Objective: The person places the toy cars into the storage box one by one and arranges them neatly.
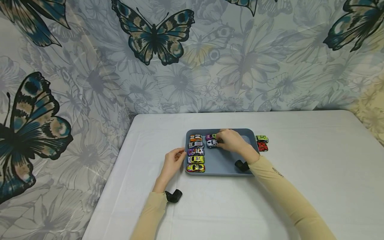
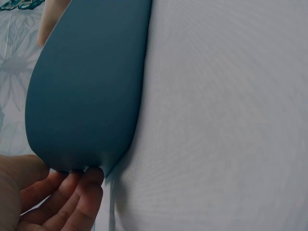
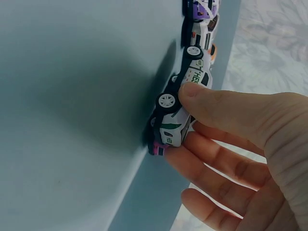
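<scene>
My right hand (image 1: pixel 233 141) is over the back middle of a blue-grey tray (image 1: pixel 223 166). It pinches a white toy car (image 3: pixel 174 126) with green markings between thumb and fingers; the car is tilted, its wheels showing in the right wrist view. Right behind it in the tray is a purple and green toy car (image 1: pixel 210 136), partly hidden by the fingers. At the tray's left edge, my left hand (image 1: pixel 171 164) grips the rim, thumb on one side and bent fingertips on the other in the left wrist view. Several toy cars (image 1: pixel 196 159) form a column along the tray's left side.
Just outside the tray's right edge, a green toy car (image 1: pixel 262 138) and a red toy car (image 1: pixel 262 146) sit on the white-covered table (image 1: pixel 126 200). A butterfly-patterned cloth (image 1: pixel 186 86) hangs behind the table. Black wrist cameras (image 1: pixel 174 196) are worn on both wrists.
</scene>
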Demonstrator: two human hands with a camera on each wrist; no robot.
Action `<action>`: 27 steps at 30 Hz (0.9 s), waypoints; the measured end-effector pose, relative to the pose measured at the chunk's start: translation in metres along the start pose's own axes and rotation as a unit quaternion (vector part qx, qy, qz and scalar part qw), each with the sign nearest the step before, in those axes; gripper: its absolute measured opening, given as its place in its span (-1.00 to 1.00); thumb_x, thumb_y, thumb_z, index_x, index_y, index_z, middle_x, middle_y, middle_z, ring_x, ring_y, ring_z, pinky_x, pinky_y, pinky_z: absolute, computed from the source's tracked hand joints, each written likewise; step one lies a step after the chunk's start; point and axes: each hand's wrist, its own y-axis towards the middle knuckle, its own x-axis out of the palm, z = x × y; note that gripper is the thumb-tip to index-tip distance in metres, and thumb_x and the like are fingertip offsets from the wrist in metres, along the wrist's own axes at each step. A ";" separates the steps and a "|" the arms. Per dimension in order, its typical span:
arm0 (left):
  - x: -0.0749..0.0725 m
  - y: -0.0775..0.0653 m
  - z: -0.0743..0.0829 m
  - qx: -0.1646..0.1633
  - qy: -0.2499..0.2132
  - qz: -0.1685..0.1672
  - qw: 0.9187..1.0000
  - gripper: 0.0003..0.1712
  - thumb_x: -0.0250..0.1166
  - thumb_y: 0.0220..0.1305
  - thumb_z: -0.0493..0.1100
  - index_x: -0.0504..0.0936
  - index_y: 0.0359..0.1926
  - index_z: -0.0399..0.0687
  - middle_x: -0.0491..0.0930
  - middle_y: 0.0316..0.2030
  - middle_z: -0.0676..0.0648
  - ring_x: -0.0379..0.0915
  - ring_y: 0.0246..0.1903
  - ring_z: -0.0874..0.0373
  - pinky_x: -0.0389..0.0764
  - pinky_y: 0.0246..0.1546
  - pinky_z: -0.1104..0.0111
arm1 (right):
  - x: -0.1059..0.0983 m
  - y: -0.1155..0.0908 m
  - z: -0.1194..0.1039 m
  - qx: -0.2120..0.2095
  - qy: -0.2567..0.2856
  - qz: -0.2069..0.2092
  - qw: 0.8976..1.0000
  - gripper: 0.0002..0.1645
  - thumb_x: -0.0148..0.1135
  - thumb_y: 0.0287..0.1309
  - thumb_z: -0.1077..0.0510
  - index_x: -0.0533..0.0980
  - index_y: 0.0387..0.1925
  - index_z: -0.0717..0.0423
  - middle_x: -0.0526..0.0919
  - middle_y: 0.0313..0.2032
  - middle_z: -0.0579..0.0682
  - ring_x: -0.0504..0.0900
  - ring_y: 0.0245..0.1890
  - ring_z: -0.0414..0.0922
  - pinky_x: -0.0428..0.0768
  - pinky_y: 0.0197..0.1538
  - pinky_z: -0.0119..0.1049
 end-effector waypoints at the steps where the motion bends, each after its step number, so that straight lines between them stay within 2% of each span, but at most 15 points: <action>1: 0.000 0.000 0.000 0.000 0.001 0.000 1.000 -0.68 0.18 0.30 -0.23 0.56 -0.02 -0.39 0.61 -0.26 -0.24 0.58 -0.34 0.03 0.62 -0.29 0.36 | 0.000 0.000 0.000 0.000 0.000 -0.001 1.000 -0.78 0.45 -0.11 0.20 0.63 -0.35 0.16 0.60 -0.37 0.01 0.57 -0.39 -0.09 0.57 -0.27 -0.18; 13: -0.001 0.000 0.000 0.001 -0.006 0.000 1.000 -0.70 0.18 0.28 -0.26 0.56 -0.04 -0.40 0.61 -0.27 -0.24 0.58 -0.35 0.02 0.61 -0.31 0.39 | 0.009 0.004 0.001 0.002 -0.012 -0.010 1.000 -0.75 0.46 -0.12 0.17 0.64 -0.33 0.18 0.61 -0.36 0.04 0.58 -0.40 -0.09 0.59 -0.32 -0.22; 27: -0.001 0.000 0.001 0.001 -0.008 -0.002 1.000 -0.69 0.18 0.29 -0.25 0.56 -0.04 -0.41 0.61 -0.28 -0.24 0.58 -0.35 0.03 0.62 -0.31 0.39 | 0.011 0.003 0.002 -0.001 -0.024 0.007 1.000 -0.75 0.46 -0.12 0.14 0.64 -0.35 0.16 0.62 -0.36 0.03 0.59 -0.44 -0.09 0.59 -0.37 -0.20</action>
